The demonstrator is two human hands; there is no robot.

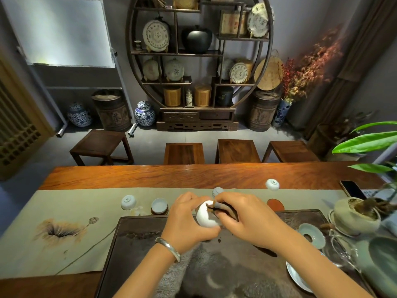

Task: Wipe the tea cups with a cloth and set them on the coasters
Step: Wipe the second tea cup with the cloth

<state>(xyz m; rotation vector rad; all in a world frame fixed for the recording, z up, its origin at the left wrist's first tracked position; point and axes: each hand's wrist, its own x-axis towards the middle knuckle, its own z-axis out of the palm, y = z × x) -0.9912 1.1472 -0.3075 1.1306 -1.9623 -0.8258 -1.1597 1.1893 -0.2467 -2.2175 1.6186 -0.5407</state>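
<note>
The white tea cup [208, 215] sits in my left hand [189, 220], fingers curled around its side and base, held above the far edge of the dark tea tray [137, 244]. My right hand [245, 218] is closed on a dark brown cloth [225, 208], pinched between thumb and fingers and pressed against the cup's rim. A silver bangle [169, 247] circles my left wrist.

On the beige table runner [64, 211], just beyond the tray, another cup [159, 205] stands upright on a dark coaster [160, 212]. To its left a cup [128, 202] lies upside down, foot ring up. A third upturned cup [217, 192] shows just past my right fingers, and a fourth [272, 184] rests upside down near the runner's far edge. A reddish-brown coaster [275, 204] lies bare to the right of my hands, near the tray's far corner.

At the right end of the tabletop [150, 175] are a black phone [352, 189], a pale pot [354, 216] with a plant in it, a celadon ring-shaped piece [312, 234] on the tray, and a glass pitcher [341, 252]. The runner carries a painted lotus [62, 230].
</note>
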